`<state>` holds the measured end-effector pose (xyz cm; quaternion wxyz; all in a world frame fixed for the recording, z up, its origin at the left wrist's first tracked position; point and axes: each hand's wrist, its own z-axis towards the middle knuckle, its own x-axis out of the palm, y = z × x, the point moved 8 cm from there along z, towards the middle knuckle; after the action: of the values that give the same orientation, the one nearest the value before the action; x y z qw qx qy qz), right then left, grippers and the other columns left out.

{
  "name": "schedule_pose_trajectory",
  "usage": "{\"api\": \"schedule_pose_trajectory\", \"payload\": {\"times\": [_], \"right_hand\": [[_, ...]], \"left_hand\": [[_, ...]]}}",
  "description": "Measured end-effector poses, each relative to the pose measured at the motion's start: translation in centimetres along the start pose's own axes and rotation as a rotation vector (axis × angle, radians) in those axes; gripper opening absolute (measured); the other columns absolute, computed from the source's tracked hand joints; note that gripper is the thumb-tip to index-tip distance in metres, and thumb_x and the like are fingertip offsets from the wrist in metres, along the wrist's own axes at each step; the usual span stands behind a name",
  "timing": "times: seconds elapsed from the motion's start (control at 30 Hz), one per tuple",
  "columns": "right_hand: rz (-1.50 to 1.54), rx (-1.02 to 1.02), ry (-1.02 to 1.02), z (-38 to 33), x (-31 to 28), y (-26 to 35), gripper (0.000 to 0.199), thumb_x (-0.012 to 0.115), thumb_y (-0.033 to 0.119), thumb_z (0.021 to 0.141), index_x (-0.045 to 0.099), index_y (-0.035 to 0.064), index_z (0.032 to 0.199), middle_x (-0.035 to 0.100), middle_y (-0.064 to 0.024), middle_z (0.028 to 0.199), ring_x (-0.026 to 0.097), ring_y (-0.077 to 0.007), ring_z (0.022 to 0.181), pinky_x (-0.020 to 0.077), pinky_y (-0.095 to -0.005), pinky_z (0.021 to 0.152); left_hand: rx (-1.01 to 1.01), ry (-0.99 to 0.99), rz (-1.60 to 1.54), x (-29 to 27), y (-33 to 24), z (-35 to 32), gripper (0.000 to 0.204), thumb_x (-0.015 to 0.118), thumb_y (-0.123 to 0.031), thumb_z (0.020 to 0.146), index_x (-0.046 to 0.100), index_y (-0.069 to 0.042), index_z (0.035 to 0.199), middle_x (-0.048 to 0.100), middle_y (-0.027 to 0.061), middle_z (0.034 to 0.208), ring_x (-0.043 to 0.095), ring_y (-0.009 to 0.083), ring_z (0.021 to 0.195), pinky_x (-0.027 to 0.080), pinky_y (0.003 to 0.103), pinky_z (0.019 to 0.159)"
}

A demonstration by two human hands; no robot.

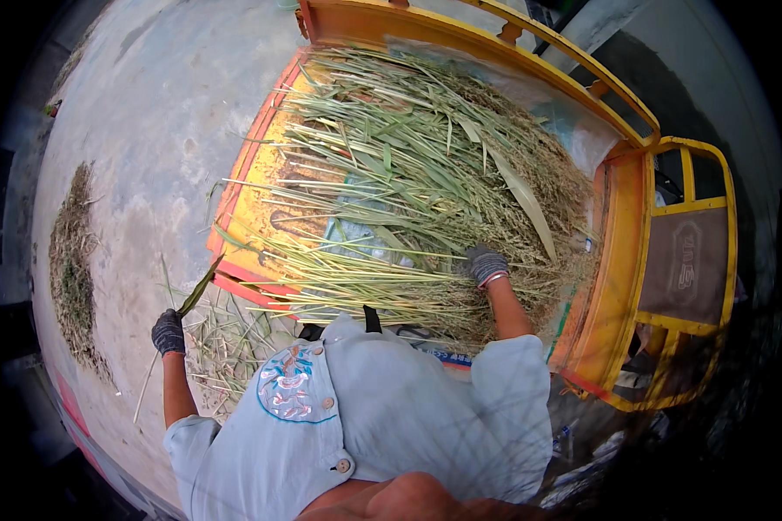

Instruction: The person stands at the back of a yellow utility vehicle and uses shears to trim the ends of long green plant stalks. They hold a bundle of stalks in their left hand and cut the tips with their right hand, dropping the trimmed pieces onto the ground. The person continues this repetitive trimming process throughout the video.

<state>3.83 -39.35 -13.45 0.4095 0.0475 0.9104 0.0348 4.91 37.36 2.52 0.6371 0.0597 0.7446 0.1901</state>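
My left hand (168,333), in a dark grey knitted glove, is held out over the ground at the left. It is closed on a long green leaf blade (202,287), which points up past the fist; a thin pale stalk (147,388) hangs below. My right hand (485,263), gloved alike, rests on the near part of a broad heap of cut grain stalks (400,204). Its fingers are curled round a stalk near the bushy, brownish seed heads (530,174); the fingertips are partly hidden. The stalks' cut ends point left, the heads right.
The heap lies on the yellow and orange bed of a cargo cart (226,217), over plastic sheeting (356,230). Yellow rails (573,61) and a framed seat back (686,260) bound it. Stripped leaves (226,347) litter the concrete (161,113); a dried plant pile (72,269) lies farther left.
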Motion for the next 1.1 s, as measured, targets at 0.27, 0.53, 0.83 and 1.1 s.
{"api": "schedule_pose_trajectory", "payload": {"times": [0.27, 0.53, 0.83, 1.1], "right_hand": [[0.102, 0.150, -0.259, 7.9, -5.1, 1.1, 0.037, 0.054, 0.027, 0.080, 0.057, 0.0071, 0.111, 0.052, -0.0170, 0.118, 0.052, -0.0313, 0.106, 0.0441, -0.0403, 0.087], [0.128, 0.352, -0.050, 7.6, -0.1, 3.6, 0.023, 0.050, 0.016, 0.080, 0.064, 0.0054, 0.096, 0.061, -0.0177, 0.099, 0.060, -0.0328, 0.092, 0.0485, -0.0427, 0.076], [0.277, 0.284, -0.391, -2.4, 2.6, 6.8, 0.034, 0.044, 0.030, 0.084, 0.059, 0.0070, 0.104, 0.056, -0.0145, 0.111, 0.052, -0.0300, 0.104, 0.0415, -0.0413, 0.088], [0.573, 0.450, -0.681, -8.4, 4.5, 5.5, 0.043, 0.051, 0.033, 0.083, 0.052, 0.0035, 0.114, 0.053, -0.0172, 0.115, 0.051, -0.0341, 0.105, 0.0395, -0.0407, 0.091]], "left_hand": [[-1.030, 0.088, 0.012, -0.3, 12.4, -7.9, 0.068, 0.062, -0.048, 0.073, 0.038, -0.016, 0.129, 0.044, 0.0164, 0.126, 0.051, 0.0333, 0.106, 0.046, 0.044, 0.081], [-0.030, -0.197, -0.517, 1.7, -13.6, -1.2, 0.026, 0.067, -0.021, 0.070, 0.063, -0.002, 0.088, 0.059, 0.0183, 0.101, 0.052, 0.0327, 0.100, 0.039, 0.041, 0.089], [0.970, -0.100, -0.602, -13.6, -47.2, -4.6, 0.036, 0.061, -0.029, 0.074, 0.057, -0.009, 0.103, 0.055, 0.0132, 0.110, 0.049, 0.0297, 0.103, 0.037, 0.042, 0.088], [1.023, 0.454, -0.385, -6.4, -56.5, -8.9, 0.046, 0.055, -0.034, 0.079, 0.047, -0.015, 0.120, 0.058, 0.0169, 0.104, 0.055, 0.0326, 0.095, 0.044, 0.045, 0.078]]}}
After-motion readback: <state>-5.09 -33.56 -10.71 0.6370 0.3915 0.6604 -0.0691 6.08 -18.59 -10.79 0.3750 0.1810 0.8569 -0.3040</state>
